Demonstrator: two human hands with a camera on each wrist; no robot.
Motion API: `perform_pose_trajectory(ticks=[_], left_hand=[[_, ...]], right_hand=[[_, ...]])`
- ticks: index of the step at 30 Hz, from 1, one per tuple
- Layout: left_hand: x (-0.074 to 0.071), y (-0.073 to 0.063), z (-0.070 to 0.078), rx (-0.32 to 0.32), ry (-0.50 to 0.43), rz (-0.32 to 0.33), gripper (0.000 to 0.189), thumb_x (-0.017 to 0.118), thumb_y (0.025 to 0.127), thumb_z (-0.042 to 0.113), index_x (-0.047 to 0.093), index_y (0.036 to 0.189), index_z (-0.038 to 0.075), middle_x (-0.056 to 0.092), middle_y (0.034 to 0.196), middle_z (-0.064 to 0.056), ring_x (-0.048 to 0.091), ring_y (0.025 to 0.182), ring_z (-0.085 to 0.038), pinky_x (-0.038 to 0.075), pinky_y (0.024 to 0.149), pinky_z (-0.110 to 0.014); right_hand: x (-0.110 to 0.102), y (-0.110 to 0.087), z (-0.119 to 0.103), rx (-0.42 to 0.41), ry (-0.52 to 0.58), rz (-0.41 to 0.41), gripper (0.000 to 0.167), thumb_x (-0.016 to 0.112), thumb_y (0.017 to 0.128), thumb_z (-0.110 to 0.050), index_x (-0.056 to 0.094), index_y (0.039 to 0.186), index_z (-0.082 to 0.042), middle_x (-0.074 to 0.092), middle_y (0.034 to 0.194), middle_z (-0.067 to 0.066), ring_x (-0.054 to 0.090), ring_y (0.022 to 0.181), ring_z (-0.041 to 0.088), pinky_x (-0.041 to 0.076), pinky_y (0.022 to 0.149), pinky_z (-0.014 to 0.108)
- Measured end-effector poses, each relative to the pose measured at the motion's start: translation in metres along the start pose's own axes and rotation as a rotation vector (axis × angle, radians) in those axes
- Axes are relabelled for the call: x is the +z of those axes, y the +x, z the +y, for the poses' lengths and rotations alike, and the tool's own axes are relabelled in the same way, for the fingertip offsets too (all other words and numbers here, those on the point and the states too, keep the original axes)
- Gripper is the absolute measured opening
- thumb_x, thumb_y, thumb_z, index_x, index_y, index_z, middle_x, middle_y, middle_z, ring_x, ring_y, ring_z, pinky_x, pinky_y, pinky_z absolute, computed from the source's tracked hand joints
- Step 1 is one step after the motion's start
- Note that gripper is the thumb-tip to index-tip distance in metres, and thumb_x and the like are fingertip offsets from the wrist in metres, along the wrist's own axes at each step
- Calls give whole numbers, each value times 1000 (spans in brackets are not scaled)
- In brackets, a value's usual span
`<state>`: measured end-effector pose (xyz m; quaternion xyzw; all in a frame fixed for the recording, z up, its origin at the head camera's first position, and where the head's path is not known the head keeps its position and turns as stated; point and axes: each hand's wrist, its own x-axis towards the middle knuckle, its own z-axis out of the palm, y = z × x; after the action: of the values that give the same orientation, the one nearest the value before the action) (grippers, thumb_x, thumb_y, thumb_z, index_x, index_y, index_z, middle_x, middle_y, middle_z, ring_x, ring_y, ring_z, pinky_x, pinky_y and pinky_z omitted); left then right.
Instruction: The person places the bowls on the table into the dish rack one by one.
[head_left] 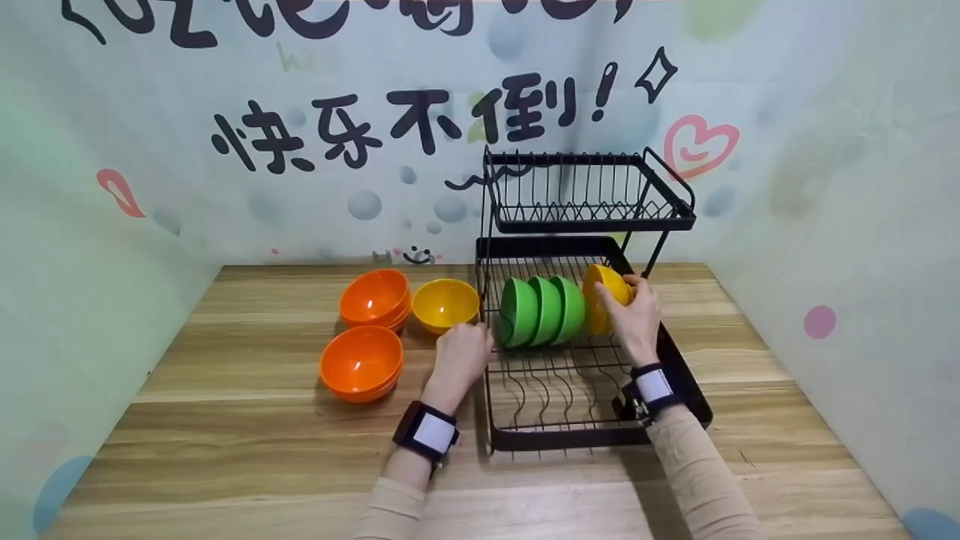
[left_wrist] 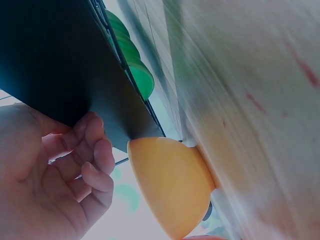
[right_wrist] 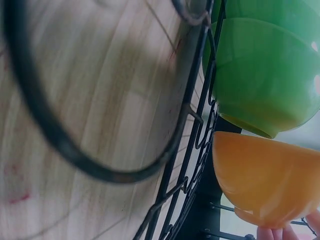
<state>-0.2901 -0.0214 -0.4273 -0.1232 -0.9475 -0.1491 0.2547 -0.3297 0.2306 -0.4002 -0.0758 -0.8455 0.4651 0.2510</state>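
My right hand [head_left: 637,313] grips a yellow bowl [head_left: 606,289] that stands on its side in the lower tier of a black dish rack [head_left: 600,436]. Fingertips show at the bowl's base in the right wrist view. Just left of it, several green bowls [head_left: 519,311] stand nested on edge between the wires. At the rack's left side, my left hand [head_left: 463,358] pinches the black rim [left_wrist: 112,112] with thumb and forefinger, the other fingers curled. Close beyond that hand, another yellow bowl [head_left: 445,304] sits upright on the table, left of the rack.
Two stacks of orange bowls, a rear stack [head_left: 375,296] and a front stack [head_left: 361,362], stand on the wooden table [head_left: 225,450] at the left. The rack's upper tier [head_left: 592,223] overhangs the back of the lower one. A printed cloth backdrop [head_left: 315,217] encloses the table.
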Motion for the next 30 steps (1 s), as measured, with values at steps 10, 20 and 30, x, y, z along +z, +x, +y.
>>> perform_pose_trajectory(ticks=[10, 20, 30], left_hand=[[2, 1, -1, -14, -2, -20, 25, 57, 92, 21, 67, 78, 3, 67, 72, -16, 65, 68, -32, 54, 58, -44], [3, 1, -1, -3, 2, -6, 25, 57, 92, 20, 66, 76, 3, 66, 70, -16, 65, 66, -31, 53, 56, -43], [1, 0, -1, 13, -1, 14, 24, 58, 90, 19, 66, 75, 3, 66, 68, -15, 64, 64, -31, 53, 55, -42]], right_hand=[[0, 0, 1, -6, -83, -84, 62, 66, 86, -41, 51, 128, 3, 57, 117, 24, 57, 97, 30, 43, 70, 25], [1, -1, 2, 30, -103, -129, 67, 64, 86, -47, 48, 130, 1, 63, 116, 25, 62, 98, 32, 50, 76, 34], [-1, -2, 3, 65, -109, -211, 73, 58, 87, -54, 43, 134, 1, 60, 122, 27, 60, 107, 34, 51, 84, 40]])
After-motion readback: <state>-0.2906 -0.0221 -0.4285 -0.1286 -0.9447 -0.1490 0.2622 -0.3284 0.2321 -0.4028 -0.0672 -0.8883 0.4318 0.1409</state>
